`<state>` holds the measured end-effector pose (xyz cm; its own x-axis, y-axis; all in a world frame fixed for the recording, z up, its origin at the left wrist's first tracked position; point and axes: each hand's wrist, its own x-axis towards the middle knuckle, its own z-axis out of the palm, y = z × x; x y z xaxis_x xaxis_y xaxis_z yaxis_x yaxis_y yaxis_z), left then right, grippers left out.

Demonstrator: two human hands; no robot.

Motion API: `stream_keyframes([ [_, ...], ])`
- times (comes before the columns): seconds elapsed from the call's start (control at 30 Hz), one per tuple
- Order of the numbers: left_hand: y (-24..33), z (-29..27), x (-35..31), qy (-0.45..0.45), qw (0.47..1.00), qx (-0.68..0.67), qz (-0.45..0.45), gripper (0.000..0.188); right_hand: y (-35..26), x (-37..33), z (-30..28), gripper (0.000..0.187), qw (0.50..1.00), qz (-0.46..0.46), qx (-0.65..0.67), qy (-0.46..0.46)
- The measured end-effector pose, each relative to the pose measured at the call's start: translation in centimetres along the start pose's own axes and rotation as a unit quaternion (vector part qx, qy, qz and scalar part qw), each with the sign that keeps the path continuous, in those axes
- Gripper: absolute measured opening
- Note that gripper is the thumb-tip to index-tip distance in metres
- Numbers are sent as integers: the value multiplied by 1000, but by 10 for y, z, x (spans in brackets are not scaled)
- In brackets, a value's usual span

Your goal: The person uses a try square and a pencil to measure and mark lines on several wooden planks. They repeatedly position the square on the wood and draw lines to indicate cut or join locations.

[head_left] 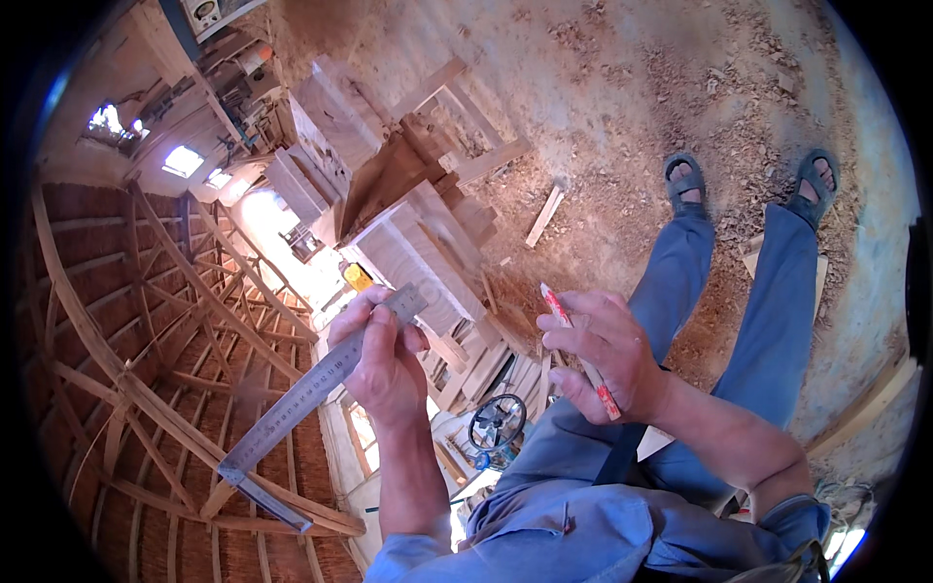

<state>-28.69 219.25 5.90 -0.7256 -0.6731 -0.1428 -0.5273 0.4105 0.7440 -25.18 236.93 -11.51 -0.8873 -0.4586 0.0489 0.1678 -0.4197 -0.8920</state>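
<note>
My left hand (386,374) is closed around one end of a steel carpenter's square (309,391), its thumb pressed flat on the blade. The graduated blade slants down to the left, and its short arm (267,503) turns off at the far end. In my right hand (617,355) a red-and-white pencil (596,377) rests between thumb and fingers, its tip pointing up and left. Both tools are up in the air, apart from each other. Beyond the left hand lie large pale timber blocks (408,255), with a small yellow object (357,276) beside them.
Wood chips litter the dirt floor (603,126) around my sandalled feet (687,183). A wooden frame (471,121) and a loose offcut (546,215) lie ahead. Nearer are stacked boards (486,369) and a black handwheel (497,422). Curved roof beams (121,384) fill the left.
</note>
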Motion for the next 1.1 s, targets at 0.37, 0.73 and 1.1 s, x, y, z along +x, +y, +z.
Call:
stream_keyframes([
  [0.37, -2, 4, -2, -3, 1000, -9, 28, 16, 2, 3, -8, 43, 998, -38, 42, -13],
  [0.73, -5, 7, -1, 5, 999, 13, 53, 17, -1, -3, -9, 28, 992, 25, 124, 9],
  [1.1, -9, 0, 5, -11, 998, 7, 68, 21, -1, 2, -10, 21, 996, -6, 88, 18],
])
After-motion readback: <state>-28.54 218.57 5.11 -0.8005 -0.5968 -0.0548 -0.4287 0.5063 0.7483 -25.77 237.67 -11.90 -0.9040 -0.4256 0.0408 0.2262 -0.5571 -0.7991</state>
